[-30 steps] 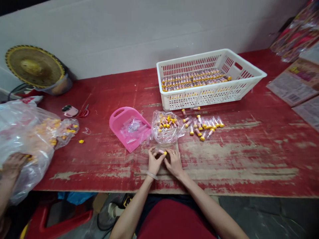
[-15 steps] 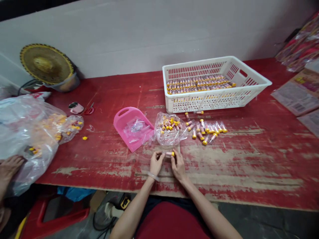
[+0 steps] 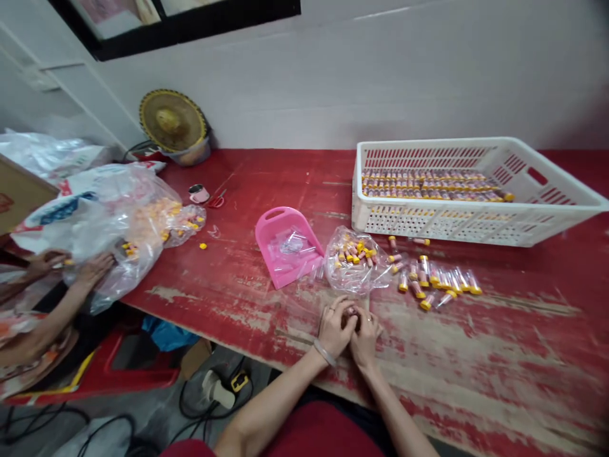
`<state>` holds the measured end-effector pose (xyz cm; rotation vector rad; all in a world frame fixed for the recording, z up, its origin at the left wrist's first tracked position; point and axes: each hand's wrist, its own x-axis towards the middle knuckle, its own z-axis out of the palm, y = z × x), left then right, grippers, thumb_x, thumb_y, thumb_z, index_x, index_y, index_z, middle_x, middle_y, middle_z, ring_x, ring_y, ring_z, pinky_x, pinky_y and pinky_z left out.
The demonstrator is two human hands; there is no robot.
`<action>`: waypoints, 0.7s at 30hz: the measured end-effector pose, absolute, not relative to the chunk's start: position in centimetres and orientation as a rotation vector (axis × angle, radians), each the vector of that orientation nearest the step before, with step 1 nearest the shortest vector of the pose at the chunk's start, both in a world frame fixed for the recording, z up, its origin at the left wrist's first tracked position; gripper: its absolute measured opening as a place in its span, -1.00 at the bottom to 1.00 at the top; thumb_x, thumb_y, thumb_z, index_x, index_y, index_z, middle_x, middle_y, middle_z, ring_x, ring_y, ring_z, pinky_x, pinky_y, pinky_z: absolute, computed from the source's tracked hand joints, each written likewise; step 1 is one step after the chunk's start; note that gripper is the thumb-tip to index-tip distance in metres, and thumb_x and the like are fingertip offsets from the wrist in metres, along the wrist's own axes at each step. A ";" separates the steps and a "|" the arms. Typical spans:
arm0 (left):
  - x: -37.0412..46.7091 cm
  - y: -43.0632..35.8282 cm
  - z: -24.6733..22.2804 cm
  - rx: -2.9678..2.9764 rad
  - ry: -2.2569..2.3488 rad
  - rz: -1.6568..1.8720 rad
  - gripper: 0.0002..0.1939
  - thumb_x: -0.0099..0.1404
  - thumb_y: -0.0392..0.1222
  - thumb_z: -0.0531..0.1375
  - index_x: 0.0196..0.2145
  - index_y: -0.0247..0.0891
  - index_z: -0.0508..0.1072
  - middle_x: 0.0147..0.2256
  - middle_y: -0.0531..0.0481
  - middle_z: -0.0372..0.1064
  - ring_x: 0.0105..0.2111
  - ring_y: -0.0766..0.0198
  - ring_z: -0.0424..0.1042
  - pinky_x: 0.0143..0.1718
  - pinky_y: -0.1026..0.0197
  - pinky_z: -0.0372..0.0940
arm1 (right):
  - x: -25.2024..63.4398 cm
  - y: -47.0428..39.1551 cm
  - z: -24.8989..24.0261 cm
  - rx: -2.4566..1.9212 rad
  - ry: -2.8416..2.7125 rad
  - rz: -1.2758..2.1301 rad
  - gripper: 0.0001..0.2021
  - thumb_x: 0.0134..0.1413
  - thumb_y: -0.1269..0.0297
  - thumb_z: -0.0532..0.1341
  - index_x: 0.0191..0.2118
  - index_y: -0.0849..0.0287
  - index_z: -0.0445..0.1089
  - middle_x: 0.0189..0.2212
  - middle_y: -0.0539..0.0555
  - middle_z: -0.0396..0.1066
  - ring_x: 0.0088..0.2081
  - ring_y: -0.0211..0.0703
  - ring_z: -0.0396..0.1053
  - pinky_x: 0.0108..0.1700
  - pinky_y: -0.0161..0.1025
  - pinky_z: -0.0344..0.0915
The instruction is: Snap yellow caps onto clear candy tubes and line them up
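My left hand (image 3: 335,325) and my right hand (image 3: 365,334) meet over the near edge of the table, fingers curled round a small tube (image 3: 352,311) that is mostly hidden between them. Just beyond them lies a clear plastic bag (image 3: 358,260) with yellow-capped pieces inside. Left of the bag is a pink scoop tray (image 3: 285,247) holding clear empty tubes. Several filled tubes with yellow caps (image 3: 447,279) lie loose to the right of the bag.
A white basket (image 3: 442,222) with rows of capped tubes stands at the back right. At the left, another person's hands (image 3: 95,270) touch a large plastic bag (image 3: 118,222). Scissors (image 3: 216,201), a pink cup (image 3: 198,193) and a straw hat (image 3: 172,125) are farther back.
The view has swung left, showing more of the other person. My hands have come together, and the tube that was visible between them is now mostly covered by fingers.
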<state>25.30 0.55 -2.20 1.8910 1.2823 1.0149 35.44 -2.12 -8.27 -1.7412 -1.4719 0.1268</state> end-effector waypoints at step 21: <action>21.7 -1.5 -3.8 1.592 1.536 0.855 -0.78 0.24 -0.29 0.13 -0.15 -0.19 0.46 -0.16 -0.07 0.44 -0.09 0.11 0.37 0.02 -0.01 0.25 | 36.3 -3.1 -6.1 -1.791 -1.536 -0.046 -0.44 0.19 -0.23 -0.07 -0.24 0.18 0.39 -0.34 0.21 0.50 -0.21 0.13 0.36 -0.06 0.02 0.03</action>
